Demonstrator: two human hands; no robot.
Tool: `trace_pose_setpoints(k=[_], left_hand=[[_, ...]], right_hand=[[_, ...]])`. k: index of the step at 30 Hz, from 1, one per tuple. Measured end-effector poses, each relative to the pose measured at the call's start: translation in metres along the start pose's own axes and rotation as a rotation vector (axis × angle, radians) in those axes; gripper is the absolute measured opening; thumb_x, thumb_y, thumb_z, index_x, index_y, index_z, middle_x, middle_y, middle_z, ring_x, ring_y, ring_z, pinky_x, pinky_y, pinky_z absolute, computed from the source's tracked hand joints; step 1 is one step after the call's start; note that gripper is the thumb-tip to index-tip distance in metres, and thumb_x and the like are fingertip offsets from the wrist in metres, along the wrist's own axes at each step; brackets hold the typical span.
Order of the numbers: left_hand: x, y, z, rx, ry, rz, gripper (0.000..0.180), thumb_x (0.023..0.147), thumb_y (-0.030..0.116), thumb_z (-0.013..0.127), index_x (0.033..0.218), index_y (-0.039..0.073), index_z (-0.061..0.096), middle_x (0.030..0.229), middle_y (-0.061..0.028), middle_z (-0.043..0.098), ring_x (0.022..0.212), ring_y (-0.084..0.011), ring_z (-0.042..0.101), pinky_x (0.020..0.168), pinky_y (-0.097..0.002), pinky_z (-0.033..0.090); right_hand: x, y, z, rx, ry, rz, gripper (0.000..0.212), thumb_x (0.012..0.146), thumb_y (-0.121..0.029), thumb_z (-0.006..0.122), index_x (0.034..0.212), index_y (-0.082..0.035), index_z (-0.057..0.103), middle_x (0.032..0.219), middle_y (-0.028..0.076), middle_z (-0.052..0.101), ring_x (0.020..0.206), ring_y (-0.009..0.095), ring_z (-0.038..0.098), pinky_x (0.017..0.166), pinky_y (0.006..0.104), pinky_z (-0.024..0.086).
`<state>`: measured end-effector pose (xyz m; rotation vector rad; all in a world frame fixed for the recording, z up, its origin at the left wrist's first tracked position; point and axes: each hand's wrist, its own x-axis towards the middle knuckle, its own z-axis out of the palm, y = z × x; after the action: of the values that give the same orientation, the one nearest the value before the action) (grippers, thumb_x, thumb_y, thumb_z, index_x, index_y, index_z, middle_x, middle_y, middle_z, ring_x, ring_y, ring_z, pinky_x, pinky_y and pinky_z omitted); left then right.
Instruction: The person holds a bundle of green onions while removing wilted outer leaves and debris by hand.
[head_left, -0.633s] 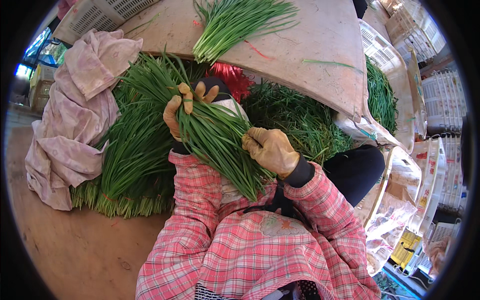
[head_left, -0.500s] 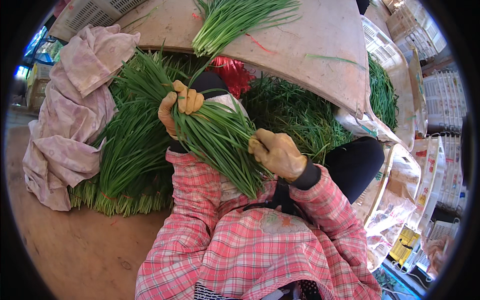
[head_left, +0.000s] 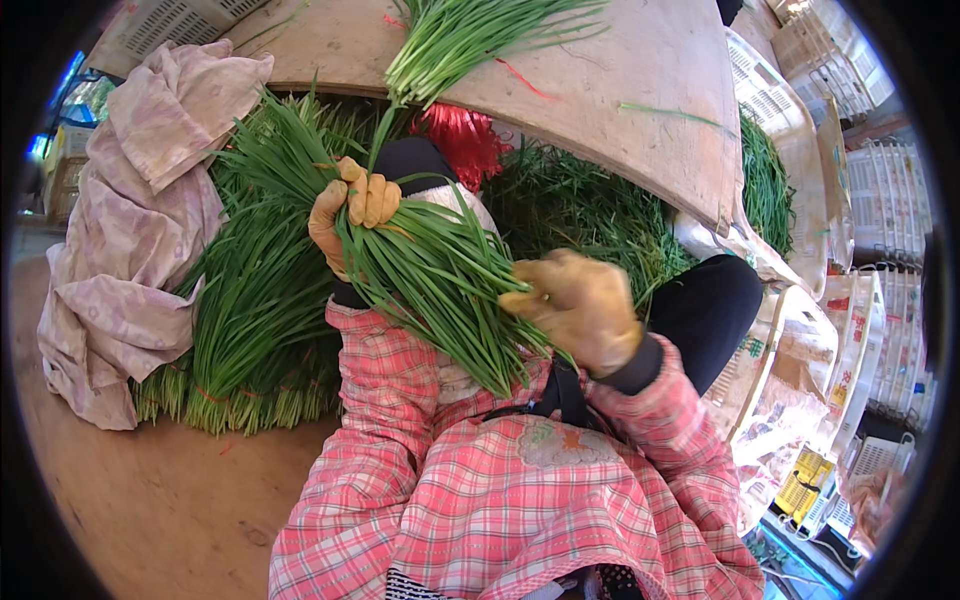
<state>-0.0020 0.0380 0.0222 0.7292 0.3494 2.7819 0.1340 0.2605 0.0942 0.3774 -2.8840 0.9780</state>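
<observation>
My left hand (head_left: pixel 355 208), in a yellowish work glove, is wrapped around a thick bunch of garlic chives (head_left: pixel 440 265) above my lap. The long green leaves stick out on both sides of the fist. Beside the right-hand ends of the leaves is my gloved right hand (head_left: pixel 580 305), smeared by motion. Its fingertips are at the leaf ends, but whether they pinch any is too blurred to make out. Left of my lap, tied bundles of chives (head_left: pixel 245 345) lie in a pile, their cut ends toward me.
A wooden board (head_left: pixel 620 85) ahead bears another chive bunch (head_left: pixel 465 40). Red ties (head_left: pixel 462 145) hang beneath its edge, beside a heap of loose leaves (head_left: pixel 590 210). A patterned cloth (head_left: pixel 150 220) drapes over the pile's left side. Plastic crates (head_left: pixel 885 200) stand stacked at the right.
My right hand has drawn a little to the right from the leaf ends, and its fingers have shifted. My left hand keeps its hold on the chives, slightly farther left.
</observation>
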Motion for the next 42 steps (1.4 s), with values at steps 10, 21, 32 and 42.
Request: trace_pose_setpoints(k=[10, 21, 32, 42], left_hand=[[0.000, -0.004, -0.006, -0.062, -0.025, 0.113, 0.011, 0.089, 0.014, 0.045, 0.092, 0.004, 0.048, 0.059, 0.0027, 0.045, 0.052, -0.0076, 0.040, 0.055, -0.0238, 0.033], [0.000, -0.002, -0.016, -0.112, -0.010, 0.159, 0.011, 0.088, 0.013, 0.047, 0.093, 0.003, 0.048, 0.059, 0.0016, 0.050, 0.050, -0.0076, 0.043, 0.050, -0.0230, 0.034], [-0.007, 0.004, -0.013, -0.117, 0.012, 0.182, 0.013, 0.088, 0.013, 0.045, 0.094, 0.001, 0.049, 0.061, -0.0003, 0.050, 0.050, -0.0084, 0.042, 0.050, -0.0238, 0.033], [-0.010, 0.019, -0.050, -0.222, -0.308, 0.212, 0.012, 0.082, 0.010, 0.051, 0.078, 0.009, 0.040, 0.053, 0.0020, 0.054, 0.045, -0.0094, 0.047, 0.054, -0.0226, 0.041]], right_hand=[[0.028, 0.025, -0.075, 1.118, -0.144, 0.271, 0.021, 0.083, -0.016, 0.065, 0.091, 0.003, 0.062, 0.076, 0.004, 0.060, 0.061, 0.006, 0.050, 0.053, 0.0227, 0.043], [0.173, 0.057, -0.076, 0.745, 0.501, 0.273, 0.021, 0.089, -0.021, 0.060, 0.088, -0.001, 0.068, 0.069, -0.001, 0.059, 0.055, 0.005, 0.044, 0.051, 0.0190, 0.035], [0.203, 0.064, 0.050, 0.649, 0.031, 0.224, 0.024, 0.093, -0.020, 0.056, 0.096, 0.003, 0.063, 0.085, 0.005, 0.064, 0.078, 0.008, 0.057, 0.071, 0.0212, 0.046], [-0.019, 0.073, 0.043, 0.733, -0.414, 0.120, 0.048, 0.097, -0.038, 0.043, 0.113, 0.006, 0.055, 0.092, 0.019, 0.064, 0.084, 0.026, 0.061, 0.075, 0.0344, 0.046]])
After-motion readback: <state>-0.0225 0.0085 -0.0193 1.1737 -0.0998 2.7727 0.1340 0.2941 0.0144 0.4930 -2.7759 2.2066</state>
